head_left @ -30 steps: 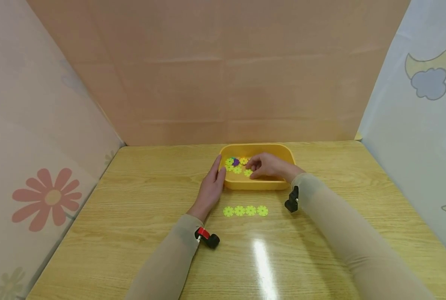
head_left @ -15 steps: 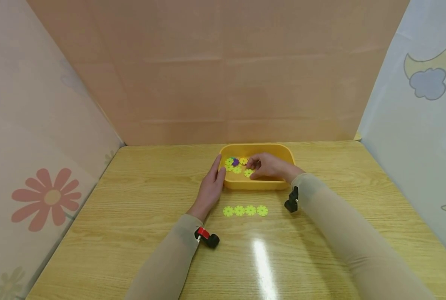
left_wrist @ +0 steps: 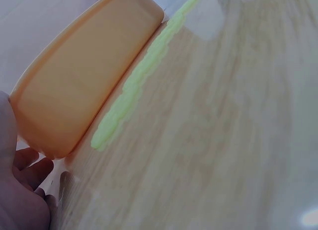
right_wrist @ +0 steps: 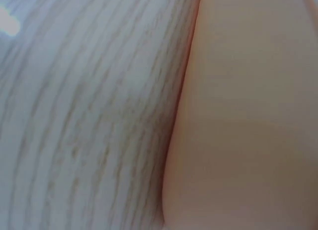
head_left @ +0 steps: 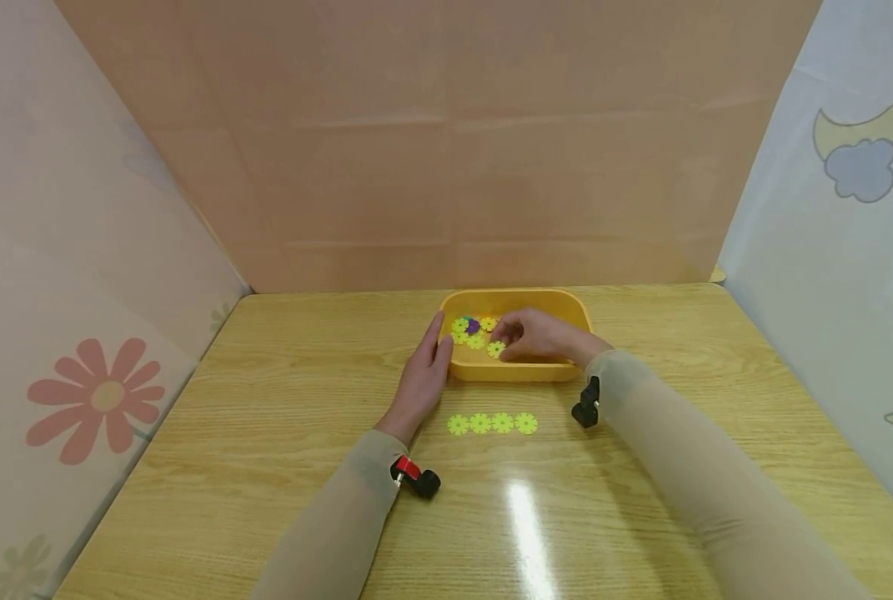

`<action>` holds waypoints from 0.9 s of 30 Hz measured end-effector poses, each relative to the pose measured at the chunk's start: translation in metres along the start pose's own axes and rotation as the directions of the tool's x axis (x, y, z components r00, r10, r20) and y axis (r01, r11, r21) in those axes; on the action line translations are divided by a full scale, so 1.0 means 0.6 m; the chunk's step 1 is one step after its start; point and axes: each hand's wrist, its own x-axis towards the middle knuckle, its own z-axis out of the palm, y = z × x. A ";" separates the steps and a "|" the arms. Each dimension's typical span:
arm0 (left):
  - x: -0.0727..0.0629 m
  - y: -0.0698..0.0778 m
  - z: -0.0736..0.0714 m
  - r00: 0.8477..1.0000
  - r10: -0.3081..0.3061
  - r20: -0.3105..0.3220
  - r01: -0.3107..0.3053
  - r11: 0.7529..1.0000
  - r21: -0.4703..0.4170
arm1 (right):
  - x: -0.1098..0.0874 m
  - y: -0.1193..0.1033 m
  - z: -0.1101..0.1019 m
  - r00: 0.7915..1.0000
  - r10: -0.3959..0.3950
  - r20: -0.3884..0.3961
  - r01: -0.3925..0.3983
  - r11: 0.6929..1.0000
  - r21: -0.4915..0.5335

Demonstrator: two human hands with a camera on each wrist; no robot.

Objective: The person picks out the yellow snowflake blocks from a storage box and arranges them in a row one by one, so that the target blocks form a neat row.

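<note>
In the head view my left hand (head_left: 421, 375) holds the left end of a yellow plastic tray (head_left: 517, 372), its thumb at the near corner. The left wrist view shows fingers (left_wrist: 37, 173) bent beside the tray's lower corner. My right hand (head_left: 539, 335) reaches inside and pinches a yellow-green snowflake disc (head_left: 495, 349) with thumb and fingertips; the exact contact is small and partly hidden. More yellow-green discs (head_left: 474, 342) lie at the tray's left end, with a purple disc (head_left: 472, 327) and an orange-yellow disc (head_left: 488, 323). Only the tray's outer wall (right_wrist: 238, 111) shows beside the table in the right wrist view.
A straight row of several yellow-green discs (head_left: 491, 424) lies on the wooden table (head_left: 303, 400), just in front of the tray. Behind the tray rises a brown panel (head_left: 446, 167). Patterned side panels stand left and right, the left one with a pink flower print (head_left: 107, 398).
The disc at my right fingertips has shifted slightly left and toward me within the tray. My left hand, the tray and the row of discs keep their places.
</note>
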 end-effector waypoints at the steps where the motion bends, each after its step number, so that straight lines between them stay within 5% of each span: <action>1: 0.000 0.000 0.000 1.000 0.002 0.001 -0.002 1.000 0.001 | 0.000 -0.001 0.000 1.000 0.007 -0.002 -0.007 1.000 -0.005; 27: -0.004 0.002 -0.003 1.000 0.005 0.000 -0.005 1.000 -0.003 | -0.002 -0.020 -0.006 0.994 0.054 -0.095 -0.056 0.998 -0.021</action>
